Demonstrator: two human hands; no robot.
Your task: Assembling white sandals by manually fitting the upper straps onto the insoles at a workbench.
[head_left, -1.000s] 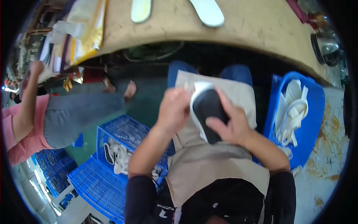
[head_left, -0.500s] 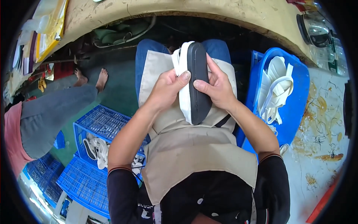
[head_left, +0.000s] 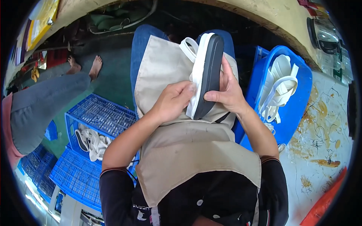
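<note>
A sandal (head_left: 212,75) with a black sole, a white side band and a white strap stands tilted on edge above my aproned lap, its sole turned to the right. My right hand (head_left: 228,90) grips it from the sole side, the thumb lying on the black sole and the fingers reaching behind. Against the white side band, my left hand (head_left: 176,98) presses its thumb and curled fingers near the lower half. Part of what the left fingers touch is hidden. The strap loop sticks out at the sandal's upper left.
On my right, a blue bin (head_left: 298,109) holds white strap pieces (head_left: 281,86). Blue crates (head_left: 102,115) with white sandals (head_left: 94,143) stand at my left. Beyond my knees runs a worn table edge (head_left: 260,17). Another person's legs (head_left: 49,94) stretch in from the left.
The sandal has tilted and shifted a little right. My left hand has slid down along its white side, its thumb now off the upper part. The right hand keeps its hold.
</note>
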